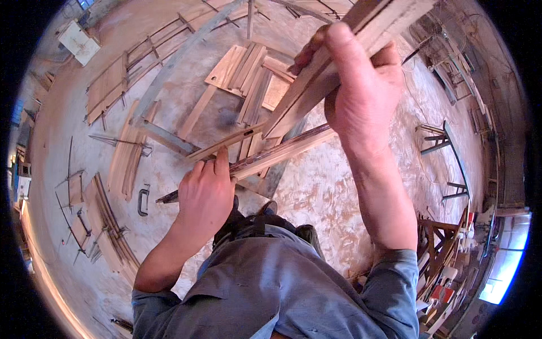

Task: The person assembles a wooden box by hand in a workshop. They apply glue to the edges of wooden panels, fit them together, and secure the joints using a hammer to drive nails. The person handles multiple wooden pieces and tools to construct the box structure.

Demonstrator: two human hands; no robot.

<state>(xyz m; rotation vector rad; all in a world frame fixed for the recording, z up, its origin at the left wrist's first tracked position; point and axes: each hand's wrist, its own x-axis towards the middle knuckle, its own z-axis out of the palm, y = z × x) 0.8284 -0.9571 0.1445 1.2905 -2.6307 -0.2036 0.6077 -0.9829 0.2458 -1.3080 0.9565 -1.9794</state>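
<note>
Dusty, sawdust-strewn concrete floor [316, 192] stretches below, littered with timber. At far left, long pale wooden slats [104, 223] lie in a loose fan, and a small dark metal clamp [142, 200] sits just beside them. Further up the floor, flat light-brown boards [248, 73] are stacked in an untidy pile.

The left hand [206, 195] is curled, fingers wrapped over the lower end of a long reddish-brown wooden strip [282, 151] that runs up and to the right from the hand. A paler thin wooden batten [226, 144] lies just above that strip, close to the fingertips; whether the hand touches it cannot be told.

The right hand [361, 90] is raised higher and nearer the camera, closed tight around a bundle of long pale wooden laths [350, 45], thumb laid across the top. The bundle slants from upper right down toward the middle, its lower end near the strip held by the left hand.

Grey-blue shirt sleeves [265, 288] fill the lower edge. At right stand dark wooden trestles [443, 141].
</note>
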